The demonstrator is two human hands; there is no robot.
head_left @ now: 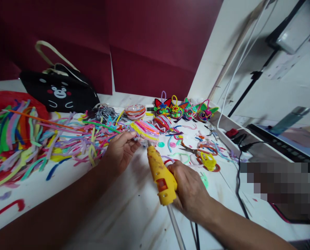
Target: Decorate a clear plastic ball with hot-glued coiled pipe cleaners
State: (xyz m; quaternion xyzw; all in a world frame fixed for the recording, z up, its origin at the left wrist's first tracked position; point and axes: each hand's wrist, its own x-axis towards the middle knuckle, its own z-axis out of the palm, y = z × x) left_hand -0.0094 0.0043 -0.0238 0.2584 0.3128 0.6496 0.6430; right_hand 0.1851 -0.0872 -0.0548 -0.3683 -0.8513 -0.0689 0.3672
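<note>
My right hand [192,185] is wrapped round the handle of a yellow hot glue gun [158,170], with a clear glue stick [175,225] coming out of its rear end. The nozzle is at the near edge of a rounded piece covered in pink, yellow and purple pipe cleaner strips [147,130]; whether it touches I cannot tell. My left hand [122,149] pinches that piece at its left side between thumb and fingers. Just behind it sit two similar striped rounded pieces, one orange and white [135,111], one red and pink [162,123].
Loose pipe cleaners [63,139] cover the left of the white table. Finished colourful animal heads [176,110] stand at the back. Scissors [190,149] and a yellow bundle [209,161] lie to the right. A black bag [59,92], power cord [238,187] and lamp stand [248,83] are around.
</note>
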